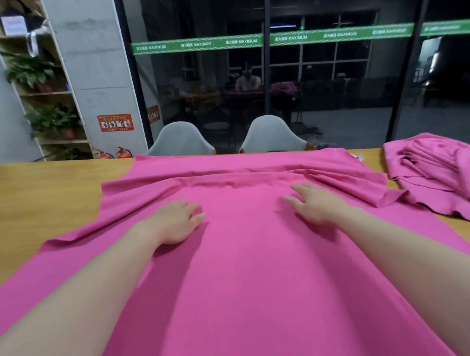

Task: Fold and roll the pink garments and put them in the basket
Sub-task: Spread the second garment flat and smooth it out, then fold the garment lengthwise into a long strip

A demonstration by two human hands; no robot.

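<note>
Now we press our left hand [175, 221] and right hand [315, 204] flat, fingers straight, on the pink garment [250, 280] spread beneath them across the wooden table [22, 205]. Right of our right hand lies another pink garment [449, 179], bunched.

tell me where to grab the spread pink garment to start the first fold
Likely the loose left flap of the spread garment, where it lies past the left hand over the table. Come from the left, pinch that free edge and carry it across. The middle lies flat under both open hands, the right hand included, offering nothing to pinch.
</note>
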